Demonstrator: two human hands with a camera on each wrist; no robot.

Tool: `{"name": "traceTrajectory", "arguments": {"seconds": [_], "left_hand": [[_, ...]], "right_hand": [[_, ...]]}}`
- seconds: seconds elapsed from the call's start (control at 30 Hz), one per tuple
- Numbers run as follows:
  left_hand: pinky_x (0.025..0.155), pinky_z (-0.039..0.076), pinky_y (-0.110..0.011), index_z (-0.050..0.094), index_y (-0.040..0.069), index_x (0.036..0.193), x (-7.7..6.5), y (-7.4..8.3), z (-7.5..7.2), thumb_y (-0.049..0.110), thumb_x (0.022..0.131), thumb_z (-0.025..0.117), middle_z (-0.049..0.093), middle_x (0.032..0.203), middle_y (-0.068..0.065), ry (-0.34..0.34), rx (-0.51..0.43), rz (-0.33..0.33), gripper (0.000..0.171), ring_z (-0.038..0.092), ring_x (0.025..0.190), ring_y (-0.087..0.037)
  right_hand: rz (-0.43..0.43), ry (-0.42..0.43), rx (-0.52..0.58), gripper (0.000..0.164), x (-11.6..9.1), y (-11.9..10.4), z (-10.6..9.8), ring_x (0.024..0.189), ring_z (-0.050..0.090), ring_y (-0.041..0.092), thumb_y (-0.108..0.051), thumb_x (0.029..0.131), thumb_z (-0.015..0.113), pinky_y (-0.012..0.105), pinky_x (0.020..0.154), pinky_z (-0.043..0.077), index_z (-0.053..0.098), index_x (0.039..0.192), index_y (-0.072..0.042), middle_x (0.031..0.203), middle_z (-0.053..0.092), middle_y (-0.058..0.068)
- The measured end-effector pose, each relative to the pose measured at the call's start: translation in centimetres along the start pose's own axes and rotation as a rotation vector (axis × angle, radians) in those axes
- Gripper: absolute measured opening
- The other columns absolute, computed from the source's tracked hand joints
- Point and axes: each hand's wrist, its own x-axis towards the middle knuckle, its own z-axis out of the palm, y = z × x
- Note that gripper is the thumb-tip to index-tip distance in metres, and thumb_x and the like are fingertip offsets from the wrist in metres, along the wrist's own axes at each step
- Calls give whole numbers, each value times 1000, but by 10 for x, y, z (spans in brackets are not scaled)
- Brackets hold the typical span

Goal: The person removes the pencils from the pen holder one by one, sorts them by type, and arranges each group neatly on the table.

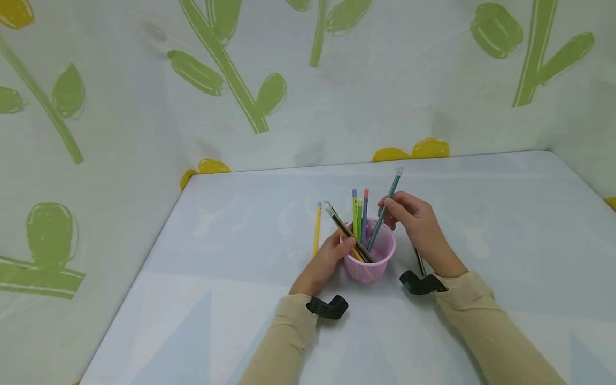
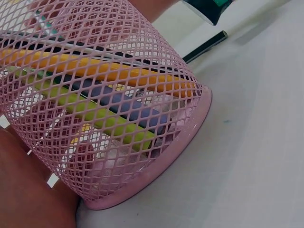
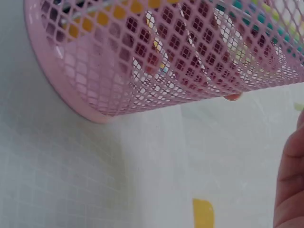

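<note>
A pink mesh pencil cup (image 1: pixel 368 271) stands on the table, and my left hand (image 1: pixel 323 262) grips its left side with the thumb at the rim. My right hand (image 1: pixel 416 220) pinches a teal pencil (image 1: pixel 394 184) near its upper part; the pencil slants, its lower end inside the cup. Several other pencils stand in the cup: dark-striped ones (image 1: pixel 339 220) lean left, with green (image 1: pixel 359 214) and purple (image 1: pixel 365 208) ones behind. Through the mesh in the left wrist view, an orange-yellow pencil (image 2: pixel 111 71) and a yellow-green pencil (image 2: pixel 102 118) reach down toward the base.
A yellow pencil (image 1: pixel 317 227) lies on the table left of the cup. To the right, a dark pencil (image 1: pixel 419 262) lies partly hidden by my right wrist. The pale table (image 1: pixel 231 230) meets a wall covering (image 1: pixel 337 107) with green plant prints at its far edge.
</note>
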Motion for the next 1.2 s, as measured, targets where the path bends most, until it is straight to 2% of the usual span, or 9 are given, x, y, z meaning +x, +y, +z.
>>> {"name": "traceTrajectory", "arguments": {"seconds": [0.1,0.33,0.43,0.6,0.83,1.07,1.2], "left_hand": [[105,16,-35,33,16,138,0,1,1,58,79,45,41,132,5,-13,-27,-10,74,30,123,-7],[106,14,-34,33,13,138,-1,3,2,55,80,48,37,137,5,-26,-71,-13,73,27,126,-6],[106,13,-33,33,13,137,-2,2,2,53,80,49,40,135,4,-39,-103,-11,71,28,125,-7],[106,13,-32,35,14,136,-2,2,2,48,82,48,43,133,3,-45,-131,-4,65,28,125,-7],[105,18,-33,39,17,134,1,3,3,40,88,43,50,128,0,-117,-189,111,52,37,122,-10],[106,15,-34,39,17,134,-4,10,3,34,90,43,52,125,1,-102,-211,54,47,37,122,-7],[106,16,-33,38,11,134,-9,23,3,30,91,40,50,128,-4,-119,-178,81,47,36,123,-8]], "right_hand": [[-32,36,101,26,2,7,-6,67,53,25,-21,95,43,26,57,48,55,96,2,83,58,15],[-114,106,484,29,8,28,-23,57,52,23,-18,95,41,25,52,47,46,104,9,83,59,16],[-114,123,566,28,8,29,-29,53,50,23,-19,95,40,25,51,47,45,105,8,81,60,15],[-108,132,598,26,9,28,-35,53,50,21,-18,96,39,23,50,47,46,106,4,80,61,14],[-64,158,718,27,11,30,-45,57,50,20,-19,96,40,23,49,46,44,109,4,78,59,13],[-4,173,691,30,11,39,-54,56,46,20,-22,95,41,22,47,44,43,111,4,76,56,12],[52,157,648,34,9,46,-58,53,44,18,-24,95,42,20,46,44,45,114,4,75,56,10]]}}
